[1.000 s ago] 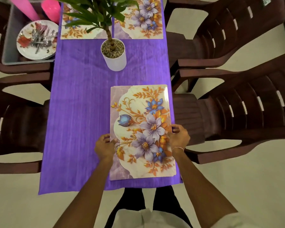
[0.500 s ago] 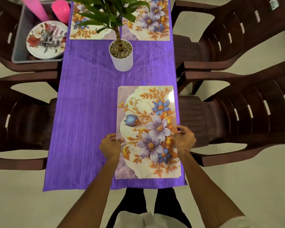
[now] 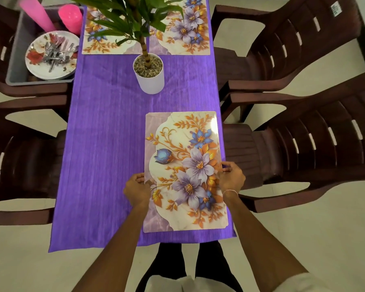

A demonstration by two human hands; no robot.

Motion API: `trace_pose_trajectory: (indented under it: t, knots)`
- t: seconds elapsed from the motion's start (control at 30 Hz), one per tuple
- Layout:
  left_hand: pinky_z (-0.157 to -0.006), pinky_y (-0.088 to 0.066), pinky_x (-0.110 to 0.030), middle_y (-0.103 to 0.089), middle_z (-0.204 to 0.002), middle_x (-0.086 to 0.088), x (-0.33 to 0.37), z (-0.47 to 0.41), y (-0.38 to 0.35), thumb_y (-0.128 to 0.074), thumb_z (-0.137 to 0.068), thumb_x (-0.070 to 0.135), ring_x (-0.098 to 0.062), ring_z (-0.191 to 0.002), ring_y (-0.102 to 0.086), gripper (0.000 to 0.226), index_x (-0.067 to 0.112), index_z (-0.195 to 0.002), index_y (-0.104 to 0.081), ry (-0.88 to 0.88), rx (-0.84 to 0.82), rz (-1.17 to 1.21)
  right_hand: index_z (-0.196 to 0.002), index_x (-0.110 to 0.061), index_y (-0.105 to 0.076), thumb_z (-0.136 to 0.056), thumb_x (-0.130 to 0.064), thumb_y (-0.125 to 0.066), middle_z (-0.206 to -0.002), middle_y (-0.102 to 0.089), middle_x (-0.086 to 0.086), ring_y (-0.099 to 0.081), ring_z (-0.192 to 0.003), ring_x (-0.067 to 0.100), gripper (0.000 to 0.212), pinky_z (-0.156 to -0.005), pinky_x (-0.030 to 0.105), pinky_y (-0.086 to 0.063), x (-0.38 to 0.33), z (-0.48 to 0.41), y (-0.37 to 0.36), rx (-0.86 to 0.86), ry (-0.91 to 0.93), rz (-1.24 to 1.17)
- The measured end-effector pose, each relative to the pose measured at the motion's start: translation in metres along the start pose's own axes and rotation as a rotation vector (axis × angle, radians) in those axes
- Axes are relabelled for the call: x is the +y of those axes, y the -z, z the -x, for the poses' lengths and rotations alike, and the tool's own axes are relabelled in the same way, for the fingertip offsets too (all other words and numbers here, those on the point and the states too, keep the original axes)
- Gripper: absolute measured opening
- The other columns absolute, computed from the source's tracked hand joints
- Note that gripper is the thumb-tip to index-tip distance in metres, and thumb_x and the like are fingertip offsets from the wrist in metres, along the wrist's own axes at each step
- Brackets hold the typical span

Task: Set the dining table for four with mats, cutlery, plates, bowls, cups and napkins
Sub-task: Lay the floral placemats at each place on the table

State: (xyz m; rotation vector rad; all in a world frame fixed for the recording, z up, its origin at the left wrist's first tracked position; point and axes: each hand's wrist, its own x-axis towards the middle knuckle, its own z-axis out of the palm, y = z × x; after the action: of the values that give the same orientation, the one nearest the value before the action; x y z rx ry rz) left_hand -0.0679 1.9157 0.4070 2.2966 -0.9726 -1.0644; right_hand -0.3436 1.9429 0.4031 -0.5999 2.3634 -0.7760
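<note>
Purple cloth (image 3: 105, 154) covered the counter.

Head view. Floral mat (image 3: 177, 131): lay on the cloth between the two grips, toward the counter's right edge. Left grip (image 3: 137, 190): fingers curled, pinched the mat's left edge. Right grip (image 3: 231, 179): pinched the mat's right edge; thin bracelet (image 3: 230, 191) at the wrist.

Beyond both grips: white pot (image 3: 150, 83) with green plant (image 3: 131, 15); past it, second floral mat (image 3: 105, 46) and third floral mat (image 3: 183, 34), side by side.

Far beyond the left grip, off the counter: grey tub (image 3: 17, 60) holding flowered plate (image 3: 40, 72), cutlery (image 3: 55, 54) heaped on it, pink cup (image 3: 70, 16), taller pink vessel (image 3: 35, 14).

Either side of the grips: brown chairs (image 3: 303, 154).
</note>
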Motion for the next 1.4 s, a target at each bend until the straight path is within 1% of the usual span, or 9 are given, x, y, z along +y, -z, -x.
trace_pose_trajectory:
  t: [0.4, 0.5, 0.63, 0.8, 0.97, 1.07, 1.17, 1.3, 1.4]
  knots:
    - [-0.076, -0.062, -0.039, -0.077, -0.097, -0.006, 0.000, -0.003, 0.002, -0.088, -0.079, 0.018, -0.022, -0.082, -0.071, 0.031, 0.010, -0.106, -0.076, -0.015, -0.009, -0.007, -0.110, -0.015, -0.076, -0.087, -0.023, -0.082, -0.102, -0.073, 0.007, -0.070, -0.090, 0.025, 0.025, -0.074, 0.031, -0.055, 0.003, 0.002, -0.001, -0.006, 0.018, 0.037]
    - [-0.062, -0.054, -0.027, -0.078, -0.096, -0.007, 0.001, 0.002, 0.001, -0.089, -0.079, 0.022, -0.020, -0.076, -0.070, 0.029, 0.012, -0.104, -0.078, -0.017, 0.049, -0.058, -0.114, -0.014, -0.073, -0.091, -0.023, -0.078, -0.105, -0.070, 0.010, -0.068, -0.091, 0.026, 0.025, -0.074, 0.029, -0.051, -0.001, 0.005, 0.000, 0.000, 0.058, 0.098]
    - [-0.056, -0.041, -0.018, -0.075, -0.098, -0.004, 0.004, 0.009, 0.002, -0.087, -0.081, 0.021, -0.017, -0.077, -0.064, 0.028, 0.012, -0.105, -0.076, -0.041, 0.054, -0.063, -0.129, -0.015, -0.067, -0.095, -0.020, -0.071, -0.110, -0.065, 0.013, -0.065, -0.101, 0.031, 0.035, -0.086, 0.041, -0.056, -0.005, 0.009, 0.002, -0.021, 0.148, 0.218]
    - [-0.062, -0.048, -0.025, -0.072, -0.108, -0.011, -0.005, 0.016, 0.019, -0.074, -0.092, 0.007, -0.026, -0.090, -0.067, 0.029, 0.009, -0.118, -0.061, -0.096, -0.018, -0.027, -0.132, -0.009, -0.065, -0.095, -0.017, -0.066, -0.115, -0.057, 0.020, -0.059, -0.105, 0.042, 0.038, -0.086, 0.042, -0.054, -0.008, 0.015, 0.009, -0.125, 0.325, 0.431]
    - [-0.082, -0.058, -0.048, -0.074, -0.105, -0.012, -0.025, 0.004, 0.070, -0.067, -0.087, -0.002, -0.036, -0.096, -0.070, 0.041, 0.019, -0.123, -0.066, -0.177, 0.064, -0.030, -0.143, -0.014, -0.052, -0.094, -0.025, -0.068, -0.129, -0.048, 0.018, -0.049, -0.115, 0.041, 0.053, -0.092, 0.049, -0.049, -0.007, 0.023, 0.000, -0.226, 0.490, 0.400]
    - [-0.086, -0.052, -0.042, -0.074, -0.114, -0.016, -0.011, -0.004, 0.117, -0.058, -0.090, -0.003, -0.037, -0.105, -0.068, 0.048, 0.016, -0.133, -0.068, -0.270, 0.167, -0.122, -0.148, -0.013, -0.049, -0.096, -0.025, -0.067, -0.142, -0.048, 0.017, -0.045, -0.130, 0.037, 0.056, -0.105, 0.049, -0.045, -0.032, 0.036, -0.014, -0.327, 0.660, 0.353]
    - [-0.081, -0.053, -0.040, -0.078, -0.107, -0.008, 0.018, -0.011, 0.166, -0.047, -0.089, 0.014, -0.034, -0.100, -0.070, 0.050, 0.028, -0.132, -0.069, -0.425, 0.153, -0.220, -0.153, -0.009, -0.041, -0.096, -0.021, -0.069, -0.155, -0.040, 0.016, -0.039, -0.142, 0.033, 0.064, -0.114, 0.049, -0.041, -0.083, 0.060, -0.030, -0.422, 0.876, 0.233]
    - [-0.081, -0.055, -0.039, -0.078, -0.109, 0.002, 0.060, -0.027, 0.221, -0.058, -0.092, 0.010, -0.025, -0.101, -0.071, 0.052, 0.044, -0.130, -0.067, -0.648, 0.070, -0.445, -0.156, -0.007, -0.036, -0.097, -0.045, -0.061, -0.163, -0.031, 0.018, -0.019, -0.153, 0.040, 0.074, -0.124, 0.058, -0.020, -0.167, 0.101, -0.055, -0.368, 1.385, 0.373]
    - [-0.072, -0.052, -0.037, -0.075, -0.087, 0.005, 0.089, -0.049, 0.247, -0.052, -0.083, 0.012, -0.027, -0.086, -0.070, 0.058, 0.044, -0.129, -0.068, -0.850, -0.091, -0.582, -0.145, -0.012, -0.051, -0.092, -0.034, -0.070, -0.144, -0.056, 0.013, -0.046, -0.139, 0.036, 0.060, -0.120, 0.060, -0.024, -0.215, 0.137, -0.067, -0.375, 1.484, 0.553]
